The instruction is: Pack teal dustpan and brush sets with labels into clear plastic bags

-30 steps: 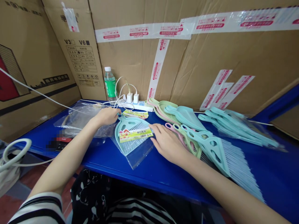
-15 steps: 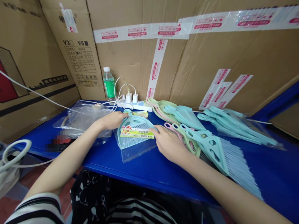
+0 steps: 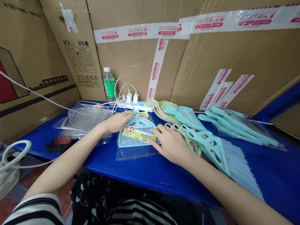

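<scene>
A light-blue brush and dustpan set (image 3: 139, 123) lies in a clear plastic bag (image 3: 131, 153) on the blue table. Across its bristles sits a yellow-green printed label (image 3: 138, 135), slightly slanted. My left hand (image 3: 119, 121) has its fingertips closed on the set's handle end. My right hand (image 3: 167, 140) is at the label's right end, thumb and forefinger around its edge. To the right, brushes with light-blue, green and pink handles (image 3: 217, 153) lie overlapped, partly behind my right forearm.
Green, pink and blue dustpans (image 3: 185, 117) lie behind the brushes; bagged blue ones (image 3: 239, 128) are at the right. A power strip (image 3: 145, 107) and bottle (image 3: 109, 84) stand at the back. Clear bags (image 3: 86, 120) lie left, near cardboard walls (image 3: 140, 62).
The set's handle has swung to the right with my left hand. The label has tilted, its right end lower, and my right hand's fingers have shifted and spread a little.
</scene>
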A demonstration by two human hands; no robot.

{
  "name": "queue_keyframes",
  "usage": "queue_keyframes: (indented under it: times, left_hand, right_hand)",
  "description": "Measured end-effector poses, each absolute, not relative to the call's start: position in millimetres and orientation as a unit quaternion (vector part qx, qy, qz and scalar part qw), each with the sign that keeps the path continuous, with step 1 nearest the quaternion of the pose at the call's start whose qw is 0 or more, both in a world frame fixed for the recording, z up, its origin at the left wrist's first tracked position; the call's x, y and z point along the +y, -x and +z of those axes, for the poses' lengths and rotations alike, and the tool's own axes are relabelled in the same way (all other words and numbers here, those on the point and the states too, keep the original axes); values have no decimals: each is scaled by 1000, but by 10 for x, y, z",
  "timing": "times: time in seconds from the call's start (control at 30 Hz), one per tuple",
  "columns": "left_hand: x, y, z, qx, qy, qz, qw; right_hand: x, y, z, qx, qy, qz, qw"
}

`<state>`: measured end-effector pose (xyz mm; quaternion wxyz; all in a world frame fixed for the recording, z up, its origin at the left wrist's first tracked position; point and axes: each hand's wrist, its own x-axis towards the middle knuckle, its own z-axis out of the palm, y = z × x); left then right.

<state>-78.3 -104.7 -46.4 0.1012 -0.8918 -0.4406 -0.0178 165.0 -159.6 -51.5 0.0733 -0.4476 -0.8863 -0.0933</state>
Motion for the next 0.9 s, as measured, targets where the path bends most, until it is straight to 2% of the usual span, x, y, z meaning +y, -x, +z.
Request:
queue_keyframes:
  times: [0.63,0.9]
  left_hand:
    - [-1052,762,-476,-434,895,19,102]
    - [-1050,771,-485,-437,893,22,102]
  right_hand:
    - [-1427,-1750,-595,-921,368,-109,70]
    - [-1530,-1674,-674,-918,301,-197,166]
